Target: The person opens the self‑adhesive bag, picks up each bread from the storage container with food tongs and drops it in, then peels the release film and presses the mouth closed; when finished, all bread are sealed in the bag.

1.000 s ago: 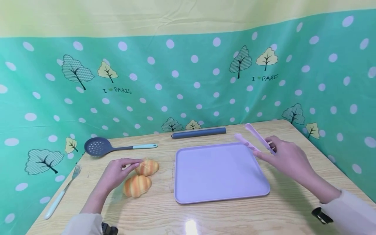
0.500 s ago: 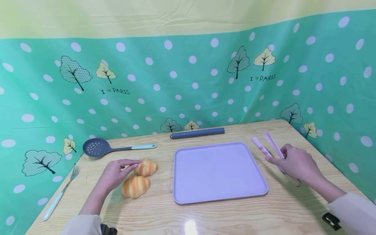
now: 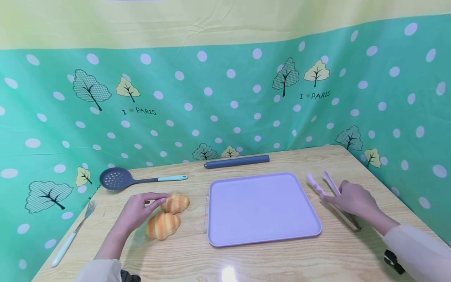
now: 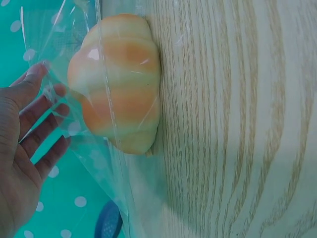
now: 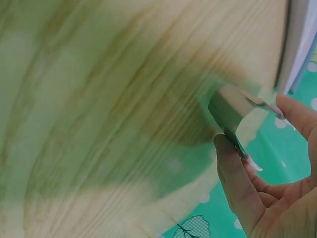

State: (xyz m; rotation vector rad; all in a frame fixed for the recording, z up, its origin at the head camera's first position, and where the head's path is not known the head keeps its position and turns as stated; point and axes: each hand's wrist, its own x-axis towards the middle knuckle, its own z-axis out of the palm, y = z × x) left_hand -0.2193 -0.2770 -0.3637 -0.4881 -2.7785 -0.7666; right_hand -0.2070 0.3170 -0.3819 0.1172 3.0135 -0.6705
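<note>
My left hand [image 3: 137, 209] pinches the edge of a clear plastic bag [image 4: 111, 163] between thumb and forefinger. Inside lies a striped orange-and-cream croissant [image 4: 119, 84], large in the left wrist view; the head view shows two, the far croissant [image 3: 176, 203] touching the near croissant [image 3: 163, 226]. To the right of the tray, my right hand [image 3: 356, 199] grips a pair of tongs [image 3: 316, 187] by its arms, thumb on one side and fingers on the other. Their pink tips point away from me, spread apart, and the metal bend [image 5: 230, 106] sits low over the table.
A lilac rectangular tray [image 3: 260, 211] lies mid-table between the hands. Behind it is a dark blue rod [image 3: 237, 161]. A slotted skimmer [image 3: 118, 179] with a light blue handle lies at the back left, a fork [image 3: 70, 241] along the left edge. A polka-dot cloth [image 3: 218, 90] hangs behind.
My right hand has moved the tongs from over the tray's far right corner to the right and down toward the table. The left hand and croissants stay put.
</note>
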